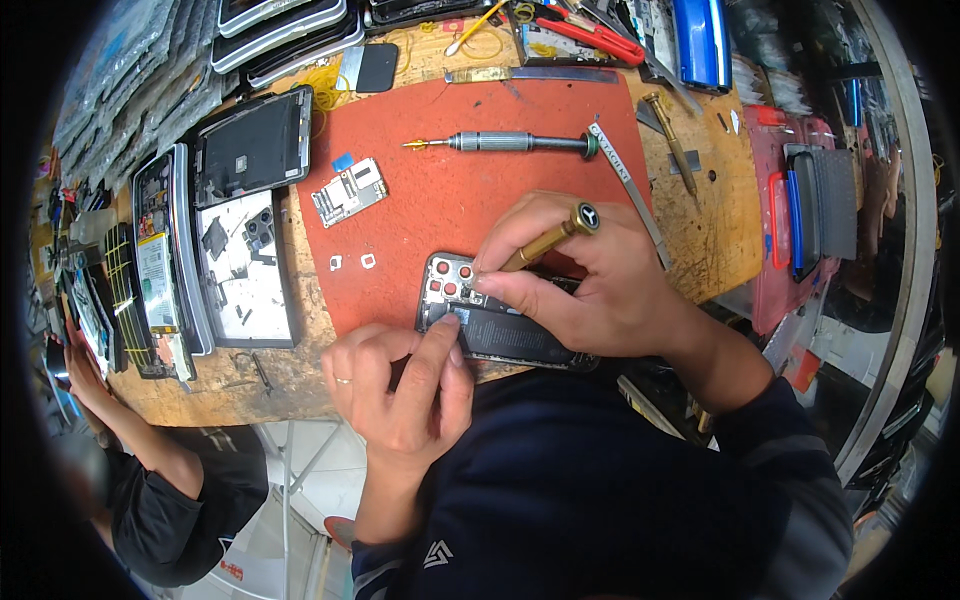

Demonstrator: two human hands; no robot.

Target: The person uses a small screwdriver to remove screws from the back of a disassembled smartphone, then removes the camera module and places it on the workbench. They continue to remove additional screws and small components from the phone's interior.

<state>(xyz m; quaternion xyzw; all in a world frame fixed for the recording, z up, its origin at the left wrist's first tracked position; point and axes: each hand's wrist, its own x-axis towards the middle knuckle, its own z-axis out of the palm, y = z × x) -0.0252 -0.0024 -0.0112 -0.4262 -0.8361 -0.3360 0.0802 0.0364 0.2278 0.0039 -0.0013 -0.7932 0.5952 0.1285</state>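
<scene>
Navy cloth loomed nearest, and past it the right hand had fingers pinched round a brass-coloured screwdriver, slanted, tip hidden, over the opened phone. Left hand: grasping nothing, index fingertip resting on the phone, steadying, it seemed! Light pressure and a steady shaft looked wise beside those 4 roundish openings. Phone at the near edge of a matte red mat; beyond, scuffed wooden worktop.

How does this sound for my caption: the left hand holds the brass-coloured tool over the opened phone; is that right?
The hand is wrong: in the head view, the right hand holds the brass-coloured tool over the opened phone.
</scene>
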